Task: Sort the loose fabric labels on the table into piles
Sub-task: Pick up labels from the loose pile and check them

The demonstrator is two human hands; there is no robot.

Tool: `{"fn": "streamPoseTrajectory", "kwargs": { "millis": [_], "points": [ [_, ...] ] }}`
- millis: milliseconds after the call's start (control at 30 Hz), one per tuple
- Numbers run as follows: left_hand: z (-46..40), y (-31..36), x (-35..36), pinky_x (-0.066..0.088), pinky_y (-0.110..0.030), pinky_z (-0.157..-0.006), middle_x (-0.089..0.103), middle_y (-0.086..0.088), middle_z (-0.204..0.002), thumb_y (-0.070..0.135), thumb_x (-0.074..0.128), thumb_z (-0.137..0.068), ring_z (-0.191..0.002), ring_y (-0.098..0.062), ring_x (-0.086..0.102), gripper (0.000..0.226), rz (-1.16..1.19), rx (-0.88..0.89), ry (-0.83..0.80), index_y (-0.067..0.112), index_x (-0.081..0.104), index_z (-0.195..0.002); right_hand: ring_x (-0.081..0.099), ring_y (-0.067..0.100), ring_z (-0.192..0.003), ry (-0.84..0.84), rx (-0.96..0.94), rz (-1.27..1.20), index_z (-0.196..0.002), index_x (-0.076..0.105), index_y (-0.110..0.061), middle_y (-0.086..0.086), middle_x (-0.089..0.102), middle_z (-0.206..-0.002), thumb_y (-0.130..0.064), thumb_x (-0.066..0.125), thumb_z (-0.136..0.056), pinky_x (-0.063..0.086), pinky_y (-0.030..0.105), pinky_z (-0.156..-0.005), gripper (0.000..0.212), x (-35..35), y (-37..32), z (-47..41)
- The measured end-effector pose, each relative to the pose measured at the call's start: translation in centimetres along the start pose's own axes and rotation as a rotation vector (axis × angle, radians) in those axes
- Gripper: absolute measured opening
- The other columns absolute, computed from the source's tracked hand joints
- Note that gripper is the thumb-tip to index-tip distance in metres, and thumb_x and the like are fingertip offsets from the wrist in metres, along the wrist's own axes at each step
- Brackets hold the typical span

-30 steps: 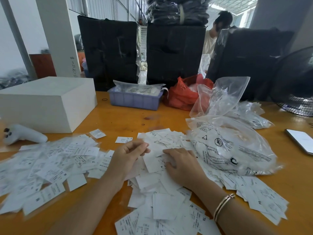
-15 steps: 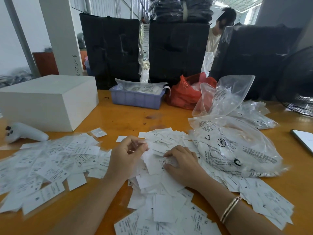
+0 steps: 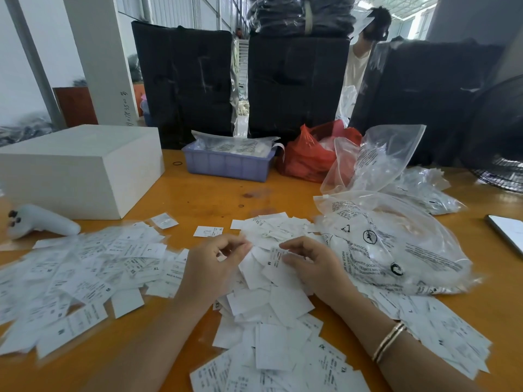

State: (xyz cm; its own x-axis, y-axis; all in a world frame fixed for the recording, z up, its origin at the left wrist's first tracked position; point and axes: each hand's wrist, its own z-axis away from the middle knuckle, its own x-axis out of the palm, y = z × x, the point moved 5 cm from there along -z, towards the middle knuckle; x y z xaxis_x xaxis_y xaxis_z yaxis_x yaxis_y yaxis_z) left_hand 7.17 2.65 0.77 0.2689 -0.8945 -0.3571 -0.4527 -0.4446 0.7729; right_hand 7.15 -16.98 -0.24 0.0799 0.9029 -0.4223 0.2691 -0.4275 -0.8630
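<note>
Small white fabric labels with black print cover the orange table (image 3: 206,199). A wide spread of labels (image 3: 85,267) lies at the left, and a thicker heap (image 3: 271,312) sits in the middle and runs to the near edge. My left hand (image 3: 210,268) hovers over the heap with its fingers curled, pinching white labels between thumb and fingertips. My right hand (image 3: 314,265) pinches a label marked M (image 3: 276,257) at the top of the heap. More labels (image 3: 441,332) trail out to the right.
A white box (image 3: 82,168) and a white controller (image 3: 42,222) sit at the left. A purple tray (image 3: 229,162), a red bag (image 3: 308,154) and clear plastic bags (image 3: 390,241) stand behind and right. A phone (image 3: 506,233) lies at the right edge.
Both hands have lifted off the heap and come together. My right hand, flat on the labels before, now pinches a label marked M; my left hand has curled more tightly.
</note>
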Motion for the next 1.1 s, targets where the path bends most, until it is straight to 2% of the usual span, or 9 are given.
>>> {"fn": "streamPoseTrajectory", "kwargs": {
  "millis": [133,300,400,500,600,700,833,967,1100],
  "points": [
    [0.2,0.1,0.2,0.043,-0.004,-0.064,0.063,0.030,-0.066,0.025,0.073,-0.079,-0.079,0.007,0.056,0.014,-0.056,0.031,-0.043,0.037,0.068,-0.073,0.063,-0.008,-0.080,0.130,-0.080,-0.084,-0.088,0.066,-0.041,-0.025,0.070,-0.080,-0.009,0.065,-0.087,0.044,0.005,-0.068,0.032,-0.8,-0.4,0.1],
    [0.2,0.6,0.4,0.041,-0.010,-0.063,0.057,0.033,-0.066,0.026,0.076,-0.075,-0.078,-0.001,0.056,0.003,-0.160,0.143,-0.120,0.024,0.076,-0.078,0.064,0.001,-0.081,0.248,-0.181,-0.253,-0.078,0.072,-0.041,-0.015,0.072,-0.083,-0.003,0.064,-0.085,0.049,0.011,-0.071,0.040,-1.6,-1.2,0.5],
    [0.2,0.8,0.5,0.038,-0.013,-0.063,0.055,0.032,-0.070,0.030,0.075,-0.076,-0.073,-0.001,0.053,0.011,-0.215,0.180,-0.128,0.021,0.077,-0.082,0.063,-0.002,-0.084,0.264,-0.252,-0.189,-0.084,0.069,-0.042,-0.020,0.070,-0.085,-0.003,0.064,-0.086,0.047,0.009,-0.072,0.039,-1.3,-2.1,0.9],
    [0.3,1.2,0.5,0.043,-0.022,-0.065,0.065,0.017,-0.073,0.028,0.075,-0.076,-0.074,-0.004,0.054,0.012,-0.224,0.242,-0.149,0.018,0.077,-0.080,0.062,-0.007,-0.088,0.242,-0.305,-0.072,-0.088,0.065,-0.041,-0.028,0.068,-0.084,-0.003,0.064,-0.086,0.046,0.007,-0.074,0.038,-0.9,-2.6,1.1],
    [0.3,1.3,0.6,0.046,-0.027,-0.067,0.070,0.008,-0.076,0.030,0.074,-0.076,-0.075,-0.008,0.055,0.014,-0.248,0.264,-0.159,0.017,0.077,-0.081,0.061,-0.008,-0.088,0.243,-0.337,-0.010,-0.089,0.066,-0.036,-0.025,0.066,-0.083,-0.001,0.065,-0.085,0.045,0.006,-0.074,0.036,-0.7,-2.9,1.2],
    [0.4,1.7,0.6,0.049,-0.032,-0.066,0.071,0.007,-0.075,0.037,0.069,-0.076,-0.073,-0.010,0.057,0.022,-0.257,0.282,-0.169,0.017,0.077,-0.080,0.059,-0.005,-0.086,0.231,-0.375,0.044,-0.091,0.069,-0.030,-0.025,0.063,-0.082,0.000,0.066,-0.084,0.045,0.008,-0.073,0.031,-0.5,-3.1,1.4],
    [0.4,2.0,0.7,0.049,-0.036,-0.063,0.069,0.008,-0.071,0.044,0.059,-0.076,-0.070,-0.012,0.056,0.032,-0.266,0.302,-0.186,0.017,0.076,-0.077,0.058,0.004,-0.079,0.186,-0.413,0.094,-0.092,0.070,-0.030,-0.021,0.060,-0.071,-0.005,0.067,-0.083,0.048,0.026,-0.074,0.026,0.0,-3.2,1.4],
    [0.4,1.8,0.7,0.049,-0.037,-0.064,0.070,0.009,-0.073,0.045,0.058,-0.077,-0.073,-0.011,0.057,0.032,-0.248,0.303,-0.188,0.019,0.076,-0.079,0.054,0.004,-0.075,0.164,-0.515,0.187,-0.093,0.075,-0.016,-0.032,0.052,-0.071,-0.013,0.063,-0.082,0.048,0.037,-0.072,0.017,0.5,-3.6,1.6],
    [0.4,1.5,0.7,0.048,-0.032,-0.065,0.070,0.011,-0.075,0.045,0.059,-0.078,-0.073,-0.009,0.057,0.032,-0.224,0.287,-0.198,0.019,0.076,-0.080,0.057,0.003,-0.079,0.241,-0.474,0.115,-0.094,0.071,-0.025,-0.025,0.059,-0.078,-0.008,0.062,-0.084,0.049,0.027,-0.074,0.022,-0.3,-3.4,1.5]
  ]
}}
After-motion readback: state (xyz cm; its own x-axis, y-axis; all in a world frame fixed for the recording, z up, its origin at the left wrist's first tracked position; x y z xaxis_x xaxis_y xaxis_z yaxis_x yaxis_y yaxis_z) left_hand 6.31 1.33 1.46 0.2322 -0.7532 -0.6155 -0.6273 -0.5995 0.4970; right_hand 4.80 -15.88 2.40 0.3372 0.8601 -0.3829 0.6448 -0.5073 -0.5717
